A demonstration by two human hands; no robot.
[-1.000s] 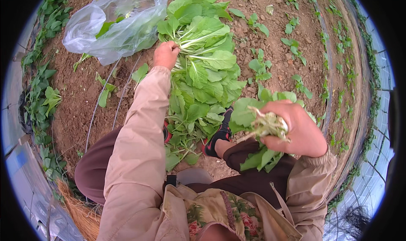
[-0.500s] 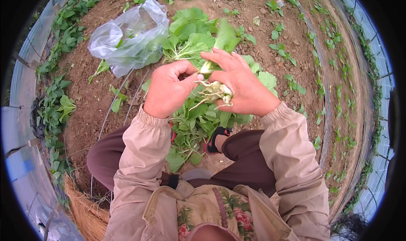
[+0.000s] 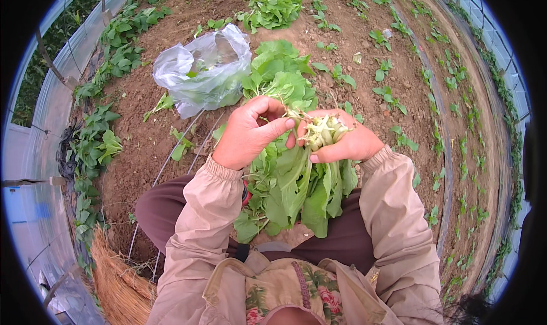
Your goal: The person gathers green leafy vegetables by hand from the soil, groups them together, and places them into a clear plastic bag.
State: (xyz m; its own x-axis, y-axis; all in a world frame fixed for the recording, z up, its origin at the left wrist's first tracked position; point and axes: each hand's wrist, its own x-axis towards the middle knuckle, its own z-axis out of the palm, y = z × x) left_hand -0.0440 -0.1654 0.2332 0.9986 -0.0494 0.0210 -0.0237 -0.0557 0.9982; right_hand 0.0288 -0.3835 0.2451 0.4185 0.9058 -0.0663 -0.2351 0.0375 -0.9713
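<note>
Right hand point(image 3: 348, 142) gripping bundle of leafy greens point(image 3: 321, 194) near centre, pale roots point(image 3: 323, 130) toward twelve o'clock, leaves hanging toward six. Left hand point(image 3: 250, 132) pinching root end point(image 3: 292, 117) at bundle's nine-o'clock edge. Clear plastic bag point(image 3: 208, 94) on soil point(image 3: 139, 134), eleven o'clock; loose greens point(image 3: 280, 66), twelve o'clock.
</note>
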